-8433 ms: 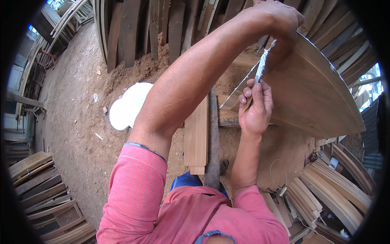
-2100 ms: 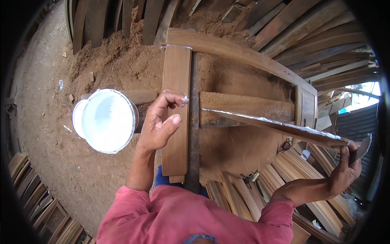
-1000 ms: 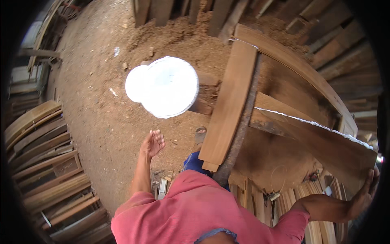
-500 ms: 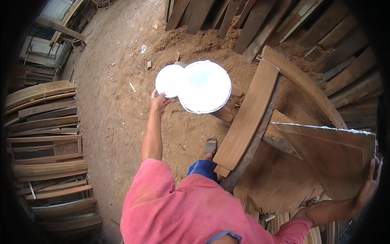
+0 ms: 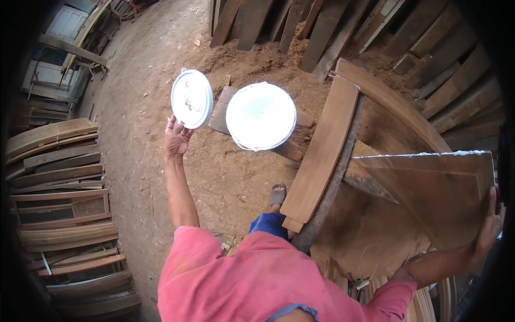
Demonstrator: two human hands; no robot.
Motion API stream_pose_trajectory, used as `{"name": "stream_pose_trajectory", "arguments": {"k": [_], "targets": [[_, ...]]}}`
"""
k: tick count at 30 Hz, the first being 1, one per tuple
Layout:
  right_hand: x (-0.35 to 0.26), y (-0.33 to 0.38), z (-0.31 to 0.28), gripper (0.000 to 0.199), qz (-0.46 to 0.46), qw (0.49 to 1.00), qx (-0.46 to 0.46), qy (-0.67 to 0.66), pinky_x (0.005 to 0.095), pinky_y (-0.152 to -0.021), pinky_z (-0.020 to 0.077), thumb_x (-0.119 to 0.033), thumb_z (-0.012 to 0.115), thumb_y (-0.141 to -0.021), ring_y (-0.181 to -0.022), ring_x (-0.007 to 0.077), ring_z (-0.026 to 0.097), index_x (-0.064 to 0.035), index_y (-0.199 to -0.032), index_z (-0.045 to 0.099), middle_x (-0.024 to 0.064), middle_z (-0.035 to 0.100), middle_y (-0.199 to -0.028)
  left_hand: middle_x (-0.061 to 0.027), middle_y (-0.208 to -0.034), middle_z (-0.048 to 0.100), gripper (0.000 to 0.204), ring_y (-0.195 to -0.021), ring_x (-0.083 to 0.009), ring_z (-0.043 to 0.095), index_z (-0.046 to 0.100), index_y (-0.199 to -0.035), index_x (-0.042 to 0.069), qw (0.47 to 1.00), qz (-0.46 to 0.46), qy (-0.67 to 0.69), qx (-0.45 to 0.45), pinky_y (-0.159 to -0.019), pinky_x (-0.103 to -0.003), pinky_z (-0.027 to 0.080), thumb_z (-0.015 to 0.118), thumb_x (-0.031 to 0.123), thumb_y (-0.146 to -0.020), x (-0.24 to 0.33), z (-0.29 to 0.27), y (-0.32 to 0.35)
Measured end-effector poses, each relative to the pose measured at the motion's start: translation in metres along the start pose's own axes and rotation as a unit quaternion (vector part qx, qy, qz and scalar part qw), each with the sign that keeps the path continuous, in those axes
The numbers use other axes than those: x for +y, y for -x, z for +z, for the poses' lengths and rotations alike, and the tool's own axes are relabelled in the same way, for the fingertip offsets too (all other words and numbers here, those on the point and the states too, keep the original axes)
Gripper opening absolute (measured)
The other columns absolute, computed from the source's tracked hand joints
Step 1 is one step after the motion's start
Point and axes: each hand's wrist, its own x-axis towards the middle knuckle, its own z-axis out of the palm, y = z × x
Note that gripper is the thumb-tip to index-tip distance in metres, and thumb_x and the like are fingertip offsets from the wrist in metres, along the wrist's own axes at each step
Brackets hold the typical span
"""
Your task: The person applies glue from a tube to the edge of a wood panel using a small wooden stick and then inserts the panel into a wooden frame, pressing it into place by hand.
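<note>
My left hand (image 5: 177, 137) grips a round white bucket lid (image 5: 191, 102) by its lower rim. The lid is tilted, and dark specks mark its face. To its right, apart from it, a white bucket (image 5: 260, 116) stands on a wooden plank; glare whitens its top. At the far right, my right hand (image 5: 489, 221) is closed on the edge of a brown wooden panel (image 5: 429, 193). A line of white paste runs along the panel's far edge. Something pale by that hand is too small to name.
A curved wooden board (image 5: 324, 153) lies on a dark stand (image 5: 343, 177) beside my legs. Another curved piece (image 5: 394, 104) extends behind it. Planks (image 5: 322, 40) lean along the far right side over sawdust. Wooden frames (image 5: 64, 206) are stacked at the left.
My left hand has carried the lid leftward, away from the bucket, and tilted it. My right hand stays at the panel. The view has shifted slightly.
</note>
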Motion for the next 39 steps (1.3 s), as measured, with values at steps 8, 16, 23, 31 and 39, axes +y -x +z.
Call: {"name": "stream_pose_trajectory", "arguments": {"k": [8,16,23,31,39], "targets": [[-0.033,-0.013,0.002,0.034,0.067,0.912,-0.107,0.389,0.0304,-0.094,0.0504,-0.018,0.046,-0.104,-0.106,0.0185,0.065,-0.0022,-0.129,0.064,0.0134,0.067,-0.125,-0.0141,-0.096,0.070,0.063,-0.074,-0.0155,0.071,0.041,-0.145,-0.004,0.946,-0.022,-0.282,-0.155,-0.060,-0.026,0.063,0.068,0.005,-0.088,0.020,0.135,0.058],[0.030,-0.014,0.007,0.034,-0.195,0.979,0.044,0.036,0.0307,-0.107,0.0436,-0.007,0.045,-0.102,-0.118,0.0167,0.059,-0.0035,-0.134,0.059,0.0100,0.063,-0.131,-0.0003,-0.069,0.059,0.049,-0.061,-0.0086,0.057,0.058,-0.135,0.000,0.803,0.040,-0.584,-0.114,-0.056,-0.026,0.050,0.072,0.014,-0.090,0.013,0.159,0.069],[-0.026,0.003,0.013,0.029,-0.035,0.994,0.046,-0.095,0.0299,-0.102,0.0427,-0.015,0.057,-0.099,-0.112,0.0179,0.059,0.0019,-0.123,0.062,0.0081,0.064,-0.121,-0.0055,-0.080,0.065,0.060,-0.071,-0.0141,0.062,0.051,-0.140,0.000,0.777,0.031,-0.621,-0.094,-0.065,-0.032,0.053,0.074,0.021,-0.089,0.012,0.165,0.081],[-0.078,0.005,0.018,0.026,-0.071,0.982,0.138,-0.107,0.0270,-0.088,0.0452,-0.020,0.072,-0.091,-0.092,0.0135,0.060,0.0019,-0.105,0.070,0.0047,0.066,-0.098,-0.0208,-0.128,0.057,0.085,-0.124,-0.0343,0.050,0.037,-0.150,0.005,0.690,0.348,-0.631,-0.071,-0.103,-0.051,0.044,0.074,0.044,-0.085,0.028,0.228,0.095],[-0.098,0.026,0.010,0.022,-0.047,0.973,0.211,-0.079,0.0330,-0.079,0.0483,-0.017,0.075,-0.085,-0.083,0.0228,0.064,-0.0026,-0.101,0.074,0.0114,0.067,-0.090,-0.0165,-0.128,0.060,0.060,-0.125,-0.0320,0.050,0.056,-0.136,0.009,0.546,0.579,-0.330,-0.507,-0.108,-0.049,0.038,0.070,0.044,-0.088,0.044,0.495,0.198]]}}
